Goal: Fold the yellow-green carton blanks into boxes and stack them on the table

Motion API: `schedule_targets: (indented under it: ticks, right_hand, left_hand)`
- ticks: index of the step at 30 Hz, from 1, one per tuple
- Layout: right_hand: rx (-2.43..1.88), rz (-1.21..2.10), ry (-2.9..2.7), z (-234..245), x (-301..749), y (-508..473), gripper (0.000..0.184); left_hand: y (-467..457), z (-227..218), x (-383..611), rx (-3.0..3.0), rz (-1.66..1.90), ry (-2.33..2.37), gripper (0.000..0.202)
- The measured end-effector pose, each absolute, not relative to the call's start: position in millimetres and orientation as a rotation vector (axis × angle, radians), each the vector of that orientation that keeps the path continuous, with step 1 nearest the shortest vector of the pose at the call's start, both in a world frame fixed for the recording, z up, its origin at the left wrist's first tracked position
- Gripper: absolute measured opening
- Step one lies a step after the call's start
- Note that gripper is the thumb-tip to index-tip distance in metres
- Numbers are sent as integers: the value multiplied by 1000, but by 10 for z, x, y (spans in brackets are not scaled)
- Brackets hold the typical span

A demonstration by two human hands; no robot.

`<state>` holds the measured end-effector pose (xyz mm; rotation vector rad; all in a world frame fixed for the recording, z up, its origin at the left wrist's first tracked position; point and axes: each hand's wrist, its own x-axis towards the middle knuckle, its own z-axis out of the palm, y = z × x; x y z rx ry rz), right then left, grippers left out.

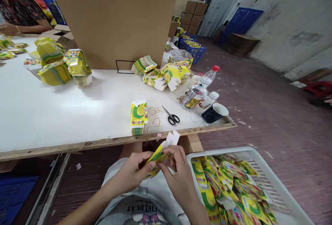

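Note:
Over my lap, my left hand point(137, 168) pinches the lower end of a yellow-green crayon box point(158, 155). The fingers of my right hand point(175, 166) are closed on the same box, near its raised white flaps. Its contents are hidden by my fingers. Just beyond, on the table's front edge, lies a small stack of flat matching boxes point(139, 116). Several rubber bands point(156, 116) and black-handled scissors point(171, 116) are to the right of that stack. A white plastic basket point(251, 150) by my right arm holds many yellow crayon boxes point(233, 187).
On the white table point(109, 104), bundles of folded boxes point(54, 62) stand at left and more boxes point(168, 74) at the back. A dark mug point(214, 113), a jar point(193, 97) and a bottle point(209, 76) crowd the right end. A cardboard sheet point(116, 17) rises behind. Another person point(23, 14) sits far left.

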<state>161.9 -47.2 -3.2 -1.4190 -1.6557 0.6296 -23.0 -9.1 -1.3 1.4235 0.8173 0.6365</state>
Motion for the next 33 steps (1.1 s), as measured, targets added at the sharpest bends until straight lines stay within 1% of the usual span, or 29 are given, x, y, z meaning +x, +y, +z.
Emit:
schedule_targets:
  ticks: [2, 4, 7, 11, 14, 17, 20, 24, 25, 27, 28, 29, 31, 32, 33]
  right_hand:
    - [-1415, 672, -1657, 6, 1596, -476, 14]
    - [-1394, 712, -1672, 45, 1572, -482, 6]
    - [-1353, 739, -1684, 81, 1556, -487, 6]
    - [-1327, 729, -1666, 58, 1579, -492, 4]
    - [-1343, 715, -1665, 37, 1596, -491, 7]
    - [-1360, 739, -1726, 46, 1606, -476, 5]
    - [-1356, 780, -1780, 49, 1619, -449, 13]
    - [-1341, 790, -1745, 0, 1615, -431, 22]
    - [-1356, 750, -1694, -18, 1604, -432, 26]
    - [-1413, 625, -1552, -53, 1571, -442, 43]
    - [-1436, 596, -1496, -70, 1552, -451, 48]
    - [-1450, 611, -1464, -85, 1533, -461, 45]
    - [-1464, 733, -1450, -114, 1505, -485, 21]
    - [-1477, 792, -1440, -128, 1498, -496, 16]
    - [-1499, 822, -1416, -141, 1497, -506, 20]
  left_hand:
    - [-72, -71, -279, 1287, 524, 729, 53]
    - [-67, -137, -298, 1097, 489, 717, 59]
    - [-86, -188, -262, 881, 521, 665, 60]
    - [-105, -164, -189, 867, 588, 559, 56]
    - [-113, -153, -172, 868, 609, 572, 56]
    - [-134, -171, -171, 808, 631, 658, 56]
    - [-152, -200, -168, 642, 683, 754, 52]
    - [-140, -215, -154, 539, 689, 682, 44]
    - [-134, -214, -144, 546, 700, 669, 43]
    - [-127, -211, -116, 548, 755, 688, 43]
    - [-126, -210, -96, 547, 793, 714, 43]
    - [-127, -209, -75, 555, 829, 746, 44]
    - [-130, -210, -36, 616, 870, 802, 46]
    - [-132, -210, -21, 677, 871, 820, 47]
    - [-134, -209, -12, 755, 865, 833, 48]
